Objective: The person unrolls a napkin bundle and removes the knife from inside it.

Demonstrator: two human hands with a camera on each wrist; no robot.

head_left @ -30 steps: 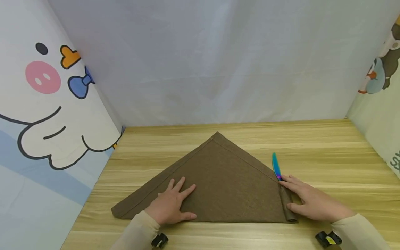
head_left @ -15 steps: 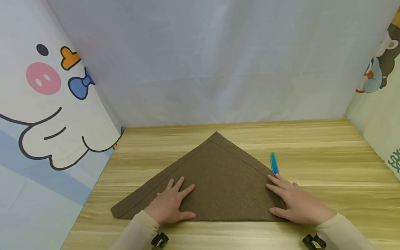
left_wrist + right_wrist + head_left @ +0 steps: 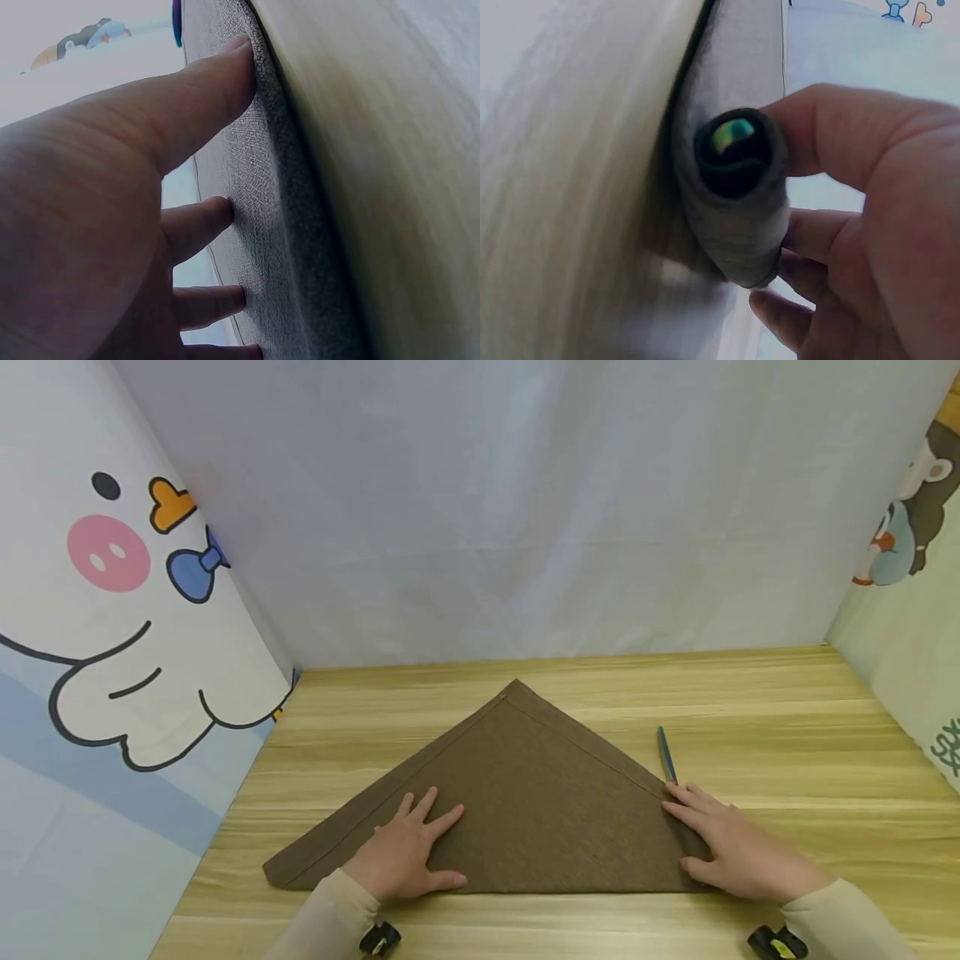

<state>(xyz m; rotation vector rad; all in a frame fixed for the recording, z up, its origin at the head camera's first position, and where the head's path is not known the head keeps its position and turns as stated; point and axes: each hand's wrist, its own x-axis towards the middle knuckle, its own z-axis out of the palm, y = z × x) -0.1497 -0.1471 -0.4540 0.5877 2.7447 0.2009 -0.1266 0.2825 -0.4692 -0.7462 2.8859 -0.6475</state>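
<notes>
A brown cloth napkin (image 3: 555, 810), folded to a triangle, lies on the wooden table with its peak pointing away from me. Its right corner is a roll (image 3: 739, 232) around a rainbow-coloured metal table knife (image 3: 667, 753). The blade sticks out at the far end; inside the roll's near opening, a shiny knife end (image 3: 733, 136) shows. My right hand (image 3: 731, 847) rests on the roll with thumb and fingers fairly straight, covering much of it in the head view. My left hand (image 3: 405, 852) lies spread on the cloth's left part, thumb near the front edge.
The wood-grain table (image 3: 840, 760) extends around the cloth. A pale curtain (image 3: 525, 527) stands behind it, with cartoon-printed panels at the left (image 3: 112, 693) and right (image 3: 900, 610).
My right hand moved left over the roll, then back partway to the right. The knife blade turned from broadside to nearly edge-on. My left hand stayed about where it was.
</notes>
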